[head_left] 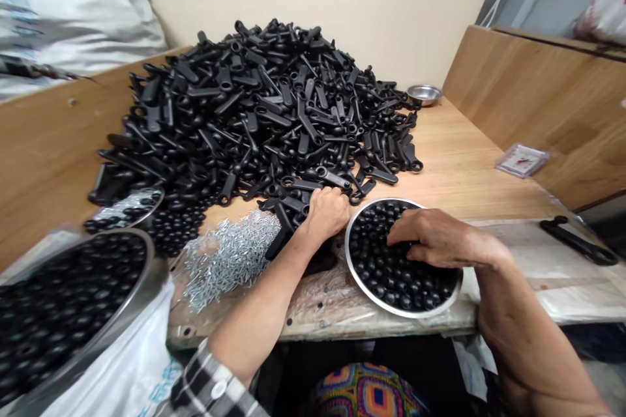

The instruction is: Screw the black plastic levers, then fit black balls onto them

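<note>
My left hand [328,210] is curled among black plastic crank handles at the front of a big heap [274,111]. Its fingertips are turned away, so what they hold is hidden. My right hand [433,238] dips into a round metal bowl [353,267] filled with shiny black balls [391,280]. Its fingers are bent together, and the tips are lost among the balls. Left of my left forearm lies a pile of small silver pins [235,254].
At the left stands a larger metal basin [151,247] of black balls, with a smaller dish [130,205] behind it. A small metal bowl [424,94], a clear plastic case [522,160] and a single black handle [580,241] lie to the right. Wooden boards [548,98] wall the table.
</note>
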`<state>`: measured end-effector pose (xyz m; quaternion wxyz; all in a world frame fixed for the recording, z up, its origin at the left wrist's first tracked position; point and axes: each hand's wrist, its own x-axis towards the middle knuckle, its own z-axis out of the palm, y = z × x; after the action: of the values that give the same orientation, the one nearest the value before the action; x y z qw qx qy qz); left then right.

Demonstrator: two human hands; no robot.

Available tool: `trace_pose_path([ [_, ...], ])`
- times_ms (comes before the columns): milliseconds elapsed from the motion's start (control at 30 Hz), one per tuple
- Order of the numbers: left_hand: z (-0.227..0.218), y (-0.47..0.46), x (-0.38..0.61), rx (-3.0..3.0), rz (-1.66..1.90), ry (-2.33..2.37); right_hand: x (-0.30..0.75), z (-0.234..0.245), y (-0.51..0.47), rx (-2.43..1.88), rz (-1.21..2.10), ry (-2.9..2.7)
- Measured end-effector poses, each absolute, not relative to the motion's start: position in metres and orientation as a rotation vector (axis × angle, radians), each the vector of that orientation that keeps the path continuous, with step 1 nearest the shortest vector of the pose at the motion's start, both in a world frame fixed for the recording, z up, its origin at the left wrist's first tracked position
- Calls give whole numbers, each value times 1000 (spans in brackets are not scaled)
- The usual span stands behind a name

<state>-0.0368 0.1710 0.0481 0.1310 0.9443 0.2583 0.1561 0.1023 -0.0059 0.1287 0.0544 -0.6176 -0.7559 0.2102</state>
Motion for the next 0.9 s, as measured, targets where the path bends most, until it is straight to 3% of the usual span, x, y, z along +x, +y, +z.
trace_pose_path([
  [300,74,184,-42,1728,837,818,91,125,-7,-1934,560,-2301],
  [467,103,174,-53,1267,817,556,96,121,-4,-1821,562,-1888],
  [700,93,130,-46,1134,475,316,97,110,6,-1441,596,-1256],
  [900,90,122,-44,1313,474,252,92,108,9,-1336,649,-1085],
])
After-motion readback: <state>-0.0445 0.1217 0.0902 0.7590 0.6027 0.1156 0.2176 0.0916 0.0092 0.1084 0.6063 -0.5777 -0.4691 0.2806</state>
